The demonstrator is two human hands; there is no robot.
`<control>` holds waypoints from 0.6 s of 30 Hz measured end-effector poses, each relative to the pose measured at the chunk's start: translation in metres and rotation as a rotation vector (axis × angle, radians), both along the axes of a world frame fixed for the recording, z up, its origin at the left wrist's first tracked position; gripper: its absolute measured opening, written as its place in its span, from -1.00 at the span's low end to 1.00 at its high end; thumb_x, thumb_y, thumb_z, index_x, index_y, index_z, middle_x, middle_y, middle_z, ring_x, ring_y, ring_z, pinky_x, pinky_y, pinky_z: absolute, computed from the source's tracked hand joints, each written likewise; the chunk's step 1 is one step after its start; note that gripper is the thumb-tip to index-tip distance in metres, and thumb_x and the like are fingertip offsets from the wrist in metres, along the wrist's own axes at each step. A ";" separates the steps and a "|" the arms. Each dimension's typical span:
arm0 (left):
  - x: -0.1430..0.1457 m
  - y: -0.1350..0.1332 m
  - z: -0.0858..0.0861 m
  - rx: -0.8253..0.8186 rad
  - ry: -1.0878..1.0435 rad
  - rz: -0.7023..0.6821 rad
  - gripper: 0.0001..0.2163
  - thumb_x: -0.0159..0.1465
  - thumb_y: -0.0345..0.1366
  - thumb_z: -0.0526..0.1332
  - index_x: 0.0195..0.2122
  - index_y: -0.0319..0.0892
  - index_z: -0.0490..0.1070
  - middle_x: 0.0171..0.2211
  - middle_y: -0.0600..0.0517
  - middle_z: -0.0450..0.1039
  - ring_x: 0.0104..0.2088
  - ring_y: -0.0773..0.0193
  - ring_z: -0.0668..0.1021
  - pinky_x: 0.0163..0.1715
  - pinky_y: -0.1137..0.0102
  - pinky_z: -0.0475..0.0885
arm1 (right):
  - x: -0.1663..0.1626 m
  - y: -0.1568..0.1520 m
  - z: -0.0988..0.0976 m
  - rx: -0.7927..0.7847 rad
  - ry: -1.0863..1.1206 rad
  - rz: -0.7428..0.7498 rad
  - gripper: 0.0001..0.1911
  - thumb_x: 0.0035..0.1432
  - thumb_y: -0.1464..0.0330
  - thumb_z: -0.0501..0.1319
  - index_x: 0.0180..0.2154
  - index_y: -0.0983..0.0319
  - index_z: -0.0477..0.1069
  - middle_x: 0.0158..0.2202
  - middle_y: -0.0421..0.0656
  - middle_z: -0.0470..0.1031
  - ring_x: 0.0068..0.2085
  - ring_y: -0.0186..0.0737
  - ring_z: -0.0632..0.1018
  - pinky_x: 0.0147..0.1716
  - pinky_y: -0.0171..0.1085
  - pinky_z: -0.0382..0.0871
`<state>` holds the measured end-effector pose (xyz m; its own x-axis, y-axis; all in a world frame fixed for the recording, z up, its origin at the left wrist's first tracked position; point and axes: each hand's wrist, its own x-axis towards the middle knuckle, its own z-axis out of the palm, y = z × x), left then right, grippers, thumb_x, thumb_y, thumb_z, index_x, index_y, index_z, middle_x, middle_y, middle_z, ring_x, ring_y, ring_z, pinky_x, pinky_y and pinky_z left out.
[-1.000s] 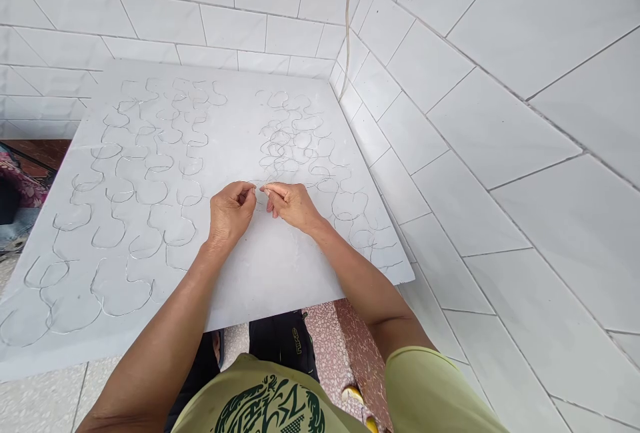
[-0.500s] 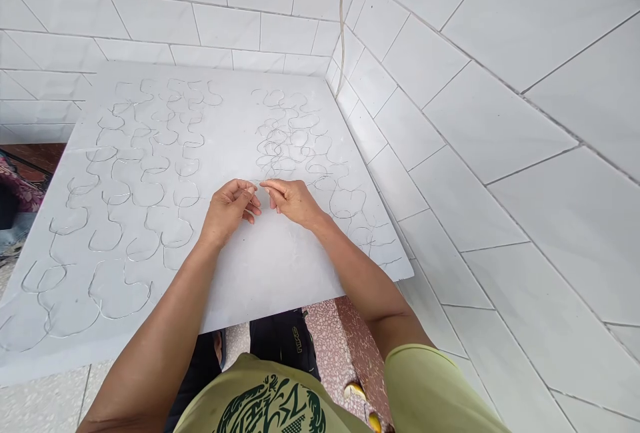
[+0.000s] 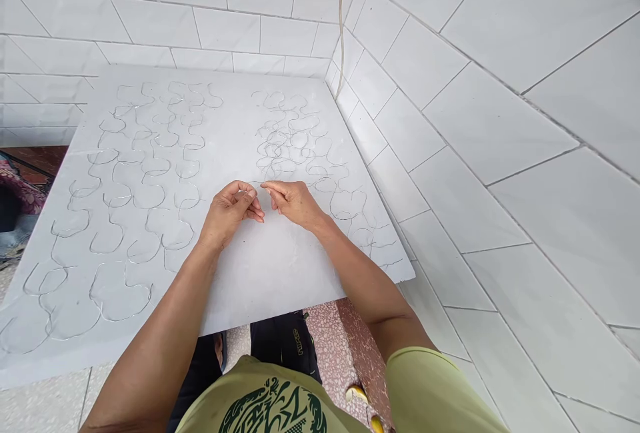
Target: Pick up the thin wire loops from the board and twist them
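Note:
Above the middle of a white board (image 3: 280, 266), my left hand (image 3: 229, 214) and my right hand (image 3: 294, 202) face each other, fingertips a small gap apart. Both pinch thumb to index finger on a thin wire, of which only a faint bit shows; the fingers hide the rest. Curved S-shaped wires (image 3: 123, 319) lie in rows on the board's left half. Right of the hands is a looser, overlapping group of thin bent wires (image 3: 273, 150). A few straighter wire ends lie near the board's right corner.
White tiled walls (image 3: 500, 120) border the board at the back and right. A pale cable (image 3: 342, 40) hangs down the corner. Below the front edge are a black bag (image 3: 285, 343) and speckled floor (image 3: 325, 333). Dark and patterned cloth (image 3: 20, 186) shows at far left.
My hands stay nearly in place. The lower fingers of my left hand have shifted slightly to the right, and the view has moved a little.

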<state>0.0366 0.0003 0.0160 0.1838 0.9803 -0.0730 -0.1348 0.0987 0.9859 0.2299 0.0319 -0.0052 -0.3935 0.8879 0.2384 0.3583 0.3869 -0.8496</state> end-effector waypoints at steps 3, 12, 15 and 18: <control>0.000 -0.001 0.002 0.045 -0.002 -0.017 -0.81 0.33 -0.15 0.29 -0.26 -0.15 0.41 -0.42 0.03 0.48 -0.43 0.25 0.57 -0.33 0.24 0.57 | 0.000 0.000 0.001 -0.012 -0.001 -0.001 -0.66 0.42 0.27 0.06 -0.02 0.20 0.57 -0.48 -0.25 0.41 -0.48 -0.39 0.41 -0.48 -0.38 0.29; -0.004 0.002 -0.001 0.014 0.085 0.056 -0.80 0.31 -0.13 0.30 -0.27 -0.15 0.43 -0.38 0.02 0.49 -0.48 0.37 0.40 -0.49 0.45 0.26 | -0.005 -0.008 0.014 0.017 -0.070 0.041 -0.70 0.42 0.30 0.02 -0.22 0.19 0.51 -0.51 -0.28 0.32 -0.51 -0.39 0.30 -0.50 -0.36 0.17; -0.005 0.002 0.002 -0.066 0.099 0.010 -0.77 0.25 -0.11 0.37 -0.27 -0.16 0.47 -0.43 0.06 0.42 -0.51 0.40 0.34 -0.49 0.45 0.23 | -0.005 -0.010 0.017 0.033 -0.101 0.068 -0.71 0.40 0.35 0.01 -0.37 0.20 0.38 -0.53 -0.29 0.22 -0.50 -0.39 0.23 -0.49 -0.34 0.10; -0.005 0.001 0.005 -0.091 0.123 -0.006 -0.73 0.20 -0.07 0.42 -0.28 -0.16 0.51 -0.45 0.09 0.35 -0.51 0.41 0.30 -0.49 0.44 0.20 | -0.006 -0.010 0.018 0.056 -0.145 0.080 -0.68 0.39 0.37 -0.01 -0.47 0.20 0.19 -0.54 -0.29 0.11 -0.50 -0.39 0.14 -0.50 -0.32 0.01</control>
<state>0.0315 0.0012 0.0211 0.1743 0.9674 -0.1838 -0.0129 0.1888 0.9819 0.2243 0.0222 0.0126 -0.4959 0.8396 0.2217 0.4423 0.4640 -0.7675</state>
